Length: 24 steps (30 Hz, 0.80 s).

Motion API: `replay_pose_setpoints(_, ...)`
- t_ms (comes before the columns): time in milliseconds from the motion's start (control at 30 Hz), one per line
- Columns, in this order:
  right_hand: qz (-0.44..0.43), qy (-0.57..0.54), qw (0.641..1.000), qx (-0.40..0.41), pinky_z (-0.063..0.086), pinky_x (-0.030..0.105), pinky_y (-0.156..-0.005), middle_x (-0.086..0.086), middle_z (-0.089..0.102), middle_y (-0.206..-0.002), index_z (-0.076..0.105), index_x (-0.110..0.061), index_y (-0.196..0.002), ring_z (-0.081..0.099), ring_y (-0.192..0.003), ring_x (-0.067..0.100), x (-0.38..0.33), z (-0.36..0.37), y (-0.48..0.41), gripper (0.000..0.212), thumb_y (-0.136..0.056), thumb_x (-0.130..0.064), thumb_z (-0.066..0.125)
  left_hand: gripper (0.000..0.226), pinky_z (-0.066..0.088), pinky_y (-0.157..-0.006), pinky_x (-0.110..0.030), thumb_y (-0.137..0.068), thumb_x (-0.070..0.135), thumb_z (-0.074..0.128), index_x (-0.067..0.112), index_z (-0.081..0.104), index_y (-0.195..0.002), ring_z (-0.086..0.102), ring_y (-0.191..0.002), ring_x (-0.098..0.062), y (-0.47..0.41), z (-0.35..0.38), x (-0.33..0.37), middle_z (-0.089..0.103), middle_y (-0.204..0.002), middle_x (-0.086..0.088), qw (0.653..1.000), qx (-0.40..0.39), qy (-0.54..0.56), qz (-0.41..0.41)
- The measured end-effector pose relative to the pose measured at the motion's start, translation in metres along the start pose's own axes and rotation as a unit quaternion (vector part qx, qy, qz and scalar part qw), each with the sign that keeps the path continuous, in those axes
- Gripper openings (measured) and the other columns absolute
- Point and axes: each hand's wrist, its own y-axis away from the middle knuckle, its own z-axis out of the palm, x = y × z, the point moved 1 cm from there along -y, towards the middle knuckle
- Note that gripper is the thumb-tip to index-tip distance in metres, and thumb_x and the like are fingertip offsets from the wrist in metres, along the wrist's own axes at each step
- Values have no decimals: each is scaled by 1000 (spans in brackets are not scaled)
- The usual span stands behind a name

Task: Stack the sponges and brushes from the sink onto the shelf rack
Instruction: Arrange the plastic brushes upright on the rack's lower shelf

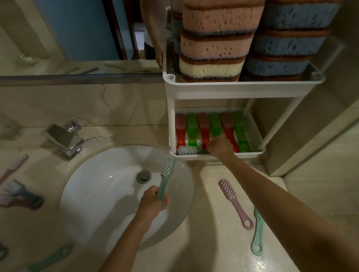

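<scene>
My left hand grips the handle of a mint-green brush, held bristles-up over the white sink. My right hand reaches into the lower tray of the white shelf rack and is closed on a dark-handled brush with white bristles lying across the tray's front. Behind it several red and green brushes lie side by side. The upper tray holds stacked pink, yellow and blue sponges.
On the counter to the right lie a pink brush and a mint brush. More brushes lie left of the sink, one mint at the bottom left. A chrome tap stands behind the basin, under a mirror.
</scene>
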Motion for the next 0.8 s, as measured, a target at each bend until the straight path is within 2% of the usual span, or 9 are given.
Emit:
replay_pose_setpoints(67, -64, -60, 995, 46, 43, 25, -84, 14, 68, -110, 68, -2, -103, 61, -106, 27, -3, -1, 13, 24, -90, -9, 50, 21, 54, -83, -41, -86, -5, 50, 11, 51, -74, 61, -79, -26, 3, 7, 3, 63, -80, -12, 1000, -12, -9, 4)
replay_pose_setpoints(133, -98, -130, 985, 56, 39, 17, -72, 14, 70, -101, 70, -1, -95, 63, -96, 24, -5, -1, 29, 19, -88, -9, 53, 23, 54, -79, -41, -81, -9, 52, 12, 49, -74, 61, -79, -26, 8, 17, 9, 62, -82, -12, 1000, -24, -15, 13)
replay_pose_setpoints(200, -92, -194, 977, 5, 36, 7, -58, 13, 68, -86, 70, 0, -89, 59, -73, 16, -4, 1, 45, 17, -88, -10, 56, 23, 56, -75, -40, -80, -12, 47, 10, 46, -76, 62, -77, -27, 13, 28, 14, 61, -78, -11, 999, -37, -6, 17)
replay_pose_setpoints(267, -56, -221, 971, -71, 34, 9, -46, 5, 62, -71, 69, -5, -79, 47, -55, 7, -1, 3, 62, 20, -88, -18, 58, 19, 56, -61, -26, -83, -13, 42, 7, 43, -82, 60, -71, -23, 22, 40, 17, 57, -77, -10, 999, -39, 11, 20)
replay_pose_setpoints(367, -53, -156, 973, -162, 33, 15, -49, 0, 62, -72, 69, -11, -76, 47, -53, 3, 9, 9, 84, 28, -86, -36, 61, 18, 44, -41, -13, -88, -8, 35, 8, 37, -95, 53, -59, -14, 38, 54, 17, 55, -80, -9, 998, -33, -19, 47)
replay_pose_setpoints(533, -77, -154, 979, -106, 46, 24, -64, 7, 72, -90, 71, -6, -90, 61, -75, 14, 13, 10, 93, 25, -77, -28, 71, 26, 46, -66, -35, -92, 1, 33, 9, 36, -117, 61, -86, -32, 45, 66, 29, 60, -107, -19, 965, -15, -200, 169)
replay_pose_setpoints(600, -39, -181, 980, -70, 48, 32, -69, 9, 71, -85, 71, -5, -85, 60, -68, 16, 13, 6, 89, 19, -76, -22, 71, 35, 45, -78, -37, -95, 3, 32, 8, 34, -129, 59, -104, -36, 44, 70, 39, 58, -118, -20, 933, -7, -290, 214)
replay_pose_setpoints(700, 12, -227, 973, -41, 44, 33, -59, 10, 63, -68, 60, -12, -60, 49, -51, 13, 9, -4, 79, 19, -76, -16, 68, 42, 43, -87, -38, -97, 11, 35, 10, 31, -138, 54, -114, -35, 42, 74, 52, 55, -127, -17, 896, 8, -368, 249)
replay_pose_setpoints(800, 32, -293, 955, -35, 43, 26, -49, 8, 57, -58, 52, -15, -56, 51, -45, 13, 5, -10, 69, 28, -80, -8, 66, 40, 44, -81, -37, -93, 12, 42, 12, 40, -133, 58, -106, -34, 38, 75, 62, 60, -118, -16, 905, 11, -333, 265)
